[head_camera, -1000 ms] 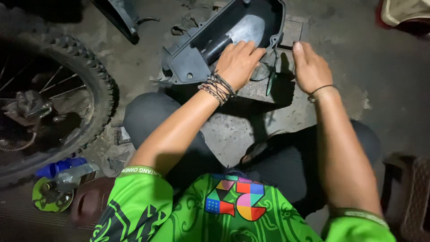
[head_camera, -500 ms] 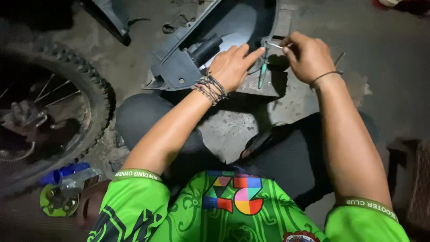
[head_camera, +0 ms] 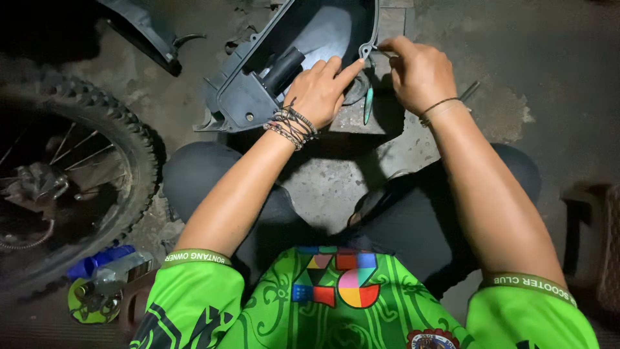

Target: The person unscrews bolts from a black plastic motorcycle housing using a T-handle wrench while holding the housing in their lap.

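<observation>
Far left of the dark grey moulded plastic housing: knobby black tyre on a spoked wheel, standing upright on the concrete floor. Below-left of the housing, near the tyre's lower edge: blue plastic bottle lying beside a round yellow-green disc. Up and left of the housing, just apart from it: curved black plastic panel.

Housing itself open side up on the floor, tilted, with a black cylindrical stub inside its hollow.

On the housing's right rim: left hand, palm down, braided cord bracelets at the wrist, fingers lying close together, index fingertip stretched out to a small tab with a hole on the rim.

Just right of that tab: right hand, thin band at the wrist, fingers curled inward with thumb and index pinched at something small against the tab; too hidden to tell what.

Just below the housing's right rim, between the two hands: slim green-handled tool lying on the floor.

Below the housing: crossed legs in dark trousers, bright green patterned jersey.
</observation>
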